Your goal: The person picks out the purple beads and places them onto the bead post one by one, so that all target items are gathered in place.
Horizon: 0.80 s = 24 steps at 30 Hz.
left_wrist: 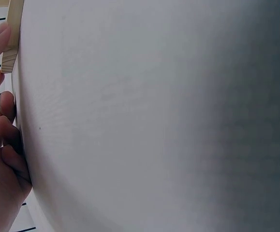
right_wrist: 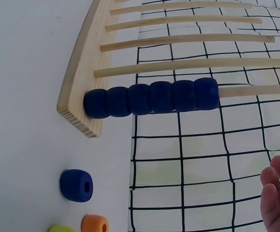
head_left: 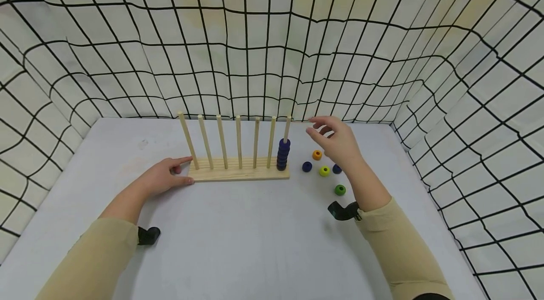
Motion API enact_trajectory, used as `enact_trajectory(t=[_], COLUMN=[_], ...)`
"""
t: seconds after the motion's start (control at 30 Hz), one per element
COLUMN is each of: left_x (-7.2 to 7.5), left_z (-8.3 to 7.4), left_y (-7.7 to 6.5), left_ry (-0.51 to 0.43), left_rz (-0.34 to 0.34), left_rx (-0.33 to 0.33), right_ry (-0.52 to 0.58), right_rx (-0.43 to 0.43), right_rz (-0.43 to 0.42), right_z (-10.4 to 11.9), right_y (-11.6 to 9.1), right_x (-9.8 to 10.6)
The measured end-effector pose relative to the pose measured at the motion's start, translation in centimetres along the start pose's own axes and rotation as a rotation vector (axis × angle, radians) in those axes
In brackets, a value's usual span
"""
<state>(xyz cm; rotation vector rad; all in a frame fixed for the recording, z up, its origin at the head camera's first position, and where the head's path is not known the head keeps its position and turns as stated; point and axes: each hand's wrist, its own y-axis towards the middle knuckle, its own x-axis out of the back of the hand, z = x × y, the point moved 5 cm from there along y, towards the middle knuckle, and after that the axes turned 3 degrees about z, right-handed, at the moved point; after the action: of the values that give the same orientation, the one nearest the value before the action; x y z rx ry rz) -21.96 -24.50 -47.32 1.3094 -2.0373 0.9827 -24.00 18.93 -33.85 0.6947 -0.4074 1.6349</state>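
A wooden peg rack [head_left: 238,175] with several upright pegs stands on the table. Its rightmost peg carries a stack of several dark blue beads [head_left: 282,156], seen close up in the right wrist view, and bare peg shows above them. My left hand [head_left: 159,178] holds the rack's left end between thumb and index finger; the other fingers are bent near the tabletop. To the right of the bead stack, my right hand [head_left: 337,141] is raised, its fingers loosely bent and apart with nothing between them.
Loose beads lie right of the rack: a blue bead [head_left: 307,167], an orange bead [head_left: 317,154], a yellow-green bead [head_left: 324,171], a green bead [head_left: 340,190] and another dark blue bead [head_left: 337,168], partly behind my right hand. Black netting [head_left: 246,54] surrounds the white table [head_left: 238,243].
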Motion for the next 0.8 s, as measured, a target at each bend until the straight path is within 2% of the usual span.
enact_trajectory(t=[0.33, 0.8], left_x=[0.0, 0.0], left_z=[0.1, -0.2], left_y=[0.1, -0.1], left_ry=[0.001, 0.009], left_rz=[-0.002, 0.005], left_rx=[0.003, 0.013], right_ry=[-0.054, -0.076], right_rx=[-0.021, -0.077], right_rz=[0.010, 0.041], right_z=[-1.8, -4.7], right_y=[-0.8, -1.4], right_x=[0.6, 1.2])
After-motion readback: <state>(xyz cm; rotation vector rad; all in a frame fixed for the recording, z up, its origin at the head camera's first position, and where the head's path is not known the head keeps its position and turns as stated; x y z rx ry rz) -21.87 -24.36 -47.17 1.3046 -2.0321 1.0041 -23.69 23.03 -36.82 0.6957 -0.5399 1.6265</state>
